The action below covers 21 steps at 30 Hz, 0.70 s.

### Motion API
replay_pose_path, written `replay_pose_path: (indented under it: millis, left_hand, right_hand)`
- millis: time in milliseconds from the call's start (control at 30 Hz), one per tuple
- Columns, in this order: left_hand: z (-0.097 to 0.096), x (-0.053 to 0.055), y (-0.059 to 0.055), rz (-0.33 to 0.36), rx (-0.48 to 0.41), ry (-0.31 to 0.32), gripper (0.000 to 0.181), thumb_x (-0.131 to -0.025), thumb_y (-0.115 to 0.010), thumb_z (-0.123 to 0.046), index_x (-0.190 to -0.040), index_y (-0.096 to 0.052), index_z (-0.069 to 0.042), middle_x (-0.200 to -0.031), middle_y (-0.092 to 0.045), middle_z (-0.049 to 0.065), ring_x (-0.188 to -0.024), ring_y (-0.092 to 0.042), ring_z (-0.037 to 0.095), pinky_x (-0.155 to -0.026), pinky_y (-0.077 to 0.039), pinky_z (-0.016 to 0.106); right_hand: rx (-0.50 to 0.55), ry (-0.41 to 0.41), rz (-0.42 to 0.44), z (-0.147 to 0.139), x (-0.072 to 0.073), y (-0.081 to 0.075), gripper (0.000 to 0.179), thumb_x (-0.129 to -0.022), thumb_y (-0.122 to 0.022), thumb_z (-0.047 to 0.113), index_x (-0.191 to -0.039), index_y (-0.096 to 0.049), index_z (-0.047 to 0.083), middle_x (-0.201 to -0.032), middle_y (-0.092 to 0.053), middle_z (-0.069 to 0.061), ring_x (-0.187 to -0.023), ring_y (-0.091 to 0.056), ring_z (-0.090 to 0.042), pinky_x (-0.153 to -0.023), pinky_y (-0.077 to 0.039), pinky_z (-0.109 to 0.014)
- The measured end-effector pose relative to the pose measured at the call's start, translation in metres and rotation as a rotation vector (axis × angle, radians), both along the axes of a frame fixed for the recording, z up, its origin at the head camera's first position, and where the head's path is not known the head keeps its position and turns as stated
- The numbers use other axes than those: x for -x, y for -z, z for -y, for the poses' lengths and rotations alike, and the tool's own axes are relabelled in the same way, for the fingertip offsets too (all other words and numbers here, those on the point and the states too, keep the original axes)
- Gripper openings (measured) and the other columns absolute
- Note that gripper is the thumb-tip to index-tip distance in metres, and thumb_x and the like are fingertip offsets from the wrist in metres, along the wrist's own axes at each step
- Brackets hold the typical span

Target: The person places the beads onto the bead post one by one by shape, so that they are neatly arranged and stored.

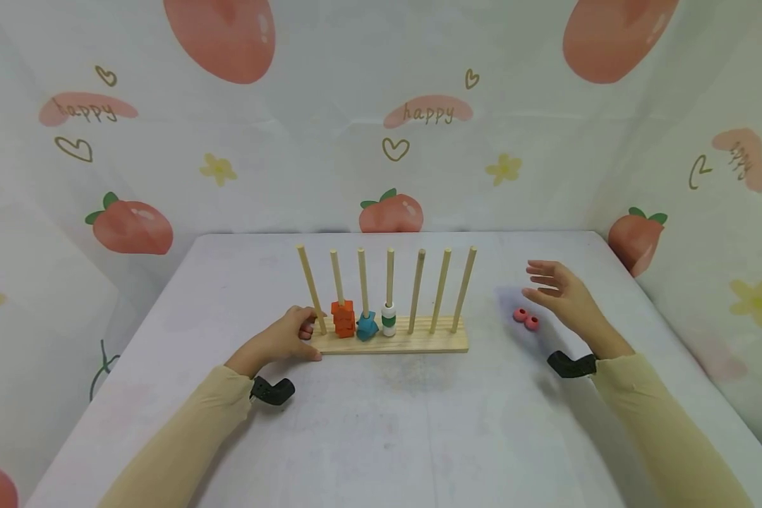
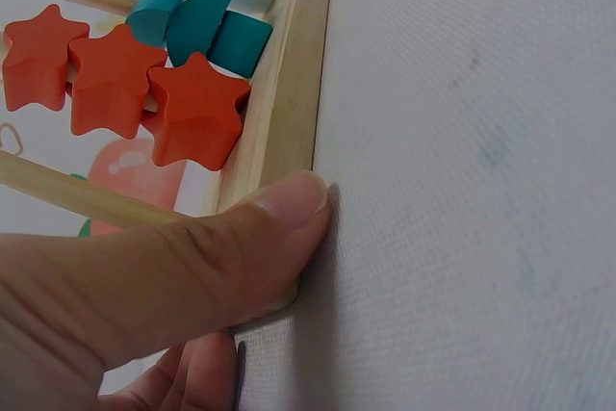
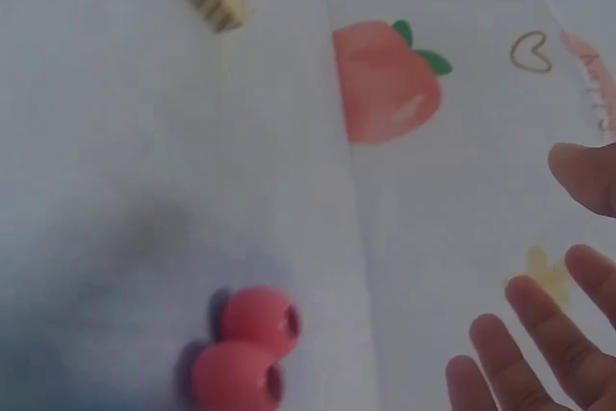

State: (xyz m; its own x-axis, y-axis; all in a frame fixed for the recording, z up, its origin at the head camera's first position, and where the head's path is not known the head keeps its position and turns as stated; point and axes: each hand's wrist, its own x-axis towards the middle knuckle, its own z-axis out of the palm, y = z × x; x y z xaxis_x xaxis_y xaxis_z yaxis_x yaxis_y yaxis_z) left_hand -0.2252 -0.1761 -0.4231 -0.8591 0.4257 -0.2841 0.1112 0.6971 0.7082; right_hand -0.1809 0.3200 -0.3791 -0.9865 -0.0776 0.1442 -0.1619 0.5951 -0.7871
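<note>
A wooden peg board (image 1: 419, 343) stands on the table, with several upright pegs. My left hand (image 1: 286, 336) grips its left end, the thumb (image 2: 279, 209) along the front edge and the fingers behind. On the pegs sit orange-red star beads (image 2: 114, 79), blue beads (image 1: 367, 326) and a stack of white and green beads (image 1: 389, 319). The three pegs on the right carry nothing. At the right, my right hand (image 1: 561, 296) hovers with fingers spread and holds nothing. Two pink-red round beads (image 3: 239, 374) with holes lie on the table just below and left of it.
A white cloth covers the table (image 1: 381, 423). A cloth backdrop (image 1: 330, 141) printed with peaches, flowers and hearts rises behind and at both sides. Black camera mounts (image 1: 273, 390) sit at both wrists. A dark green cord (image 1: 104, 367) shows at the left table edge.
</note>
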Motion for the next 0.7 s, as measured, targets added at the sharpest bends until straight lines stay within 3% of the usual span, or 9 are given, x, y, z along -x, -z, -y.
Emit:
replay_pose_path:
  millis: [133,167,267,467,700]
  left_hand:
    - [0.000,0.001,0.001,0.006,0.001,-0.005,0.078,-0.070,-0.086,-0.011,-0.133,-0.044,0.005,-0.109,-0.041,0.014,-0.099,-0.044,0.024,-0.087,-0.041,0.036]
    - [0.000,0.001,0.001,0.006,0.000,-0.005,0.078,-0.070,-0.086,-0.011,-0.133,-0.044,0.006,-0.109,-0.041,0.014,-0.099,-0.044,0.024,-0.087,-0.041,0.036]
    - [0.000,0.001,0.001,0.007,-0.003,-0.005,0.078,-0.070,-0.086,-0.011,-0.133,-0.044,0.006,-0.109,-0.041,0.014,-0.099,-0.044,0.024,-0.087,-0.041,0.036]
    - [0.000,0.000,0.000,0.007,0.000,-0.004,0.078,-0.071,-0.086,-0.011,-0.133,-0.043,0.007,-0.110,-0.041,0.014,-0.099,-0.044,0.024,-0.087,-0.041,0.036]
    - [0.000,-0.001,-0.002,0.005,-0.010,0.002,0.079,-0.070,-0.086,-0.010,-0.133,-0.042,0.008,-0.110,-0.040,0.015,-0.098,-0.043,0.024,-0.086,-0.040,0.036]
  right_hand:
    - [-0.032,0.009,0.134,-0.010,-0.001,0.010,0.065,-0.093,-0.065,0.028,-0.144,-0.034,0.002,-0.144,-0.041,-0.025,-0.131,-0.040,-0.043,-0.102,-0.037,-0.058]
    - [-0.041,0.009,0.166,-0.013,-0.001,0.013,0.067,-0.093,-0.065,0.030,-0.145,-0.033,0.003,-0.146,-0.039,-0.025,-0.132,-0.039,-0.044,-0.102,-0.036,-0.060]
    - [-0.070,-0.009,0.235,-0.019,-0.002,0.020,0.070,-0.092,-0.065,0.033,-0.146,-0.032,0.003,-0.147,-0.037,-0.025,-0.132,-0.037,-0.046,-0.101,-0.037,-0.062]
    - [-0.123,-0.060,0.264,-0.026,-0.002,0.032,0.067,-0.090,-0.068,0.028,-0.141,-0.038,-0.002,-0.137,-0.045,-0.031,-0.123,-0.046,-0.048,-0.097,-0.041,-0.060]
    - [-0.166,-0.057,0.311,-0.025,-0.003,0.036,0.064,-0.086,-0.073,0.030,-0.133,-0.044,-0.003,-0.124,-0.053,-0.028,-0.113,-0.054,-0.042,-0.092,-0.047,-0.053]
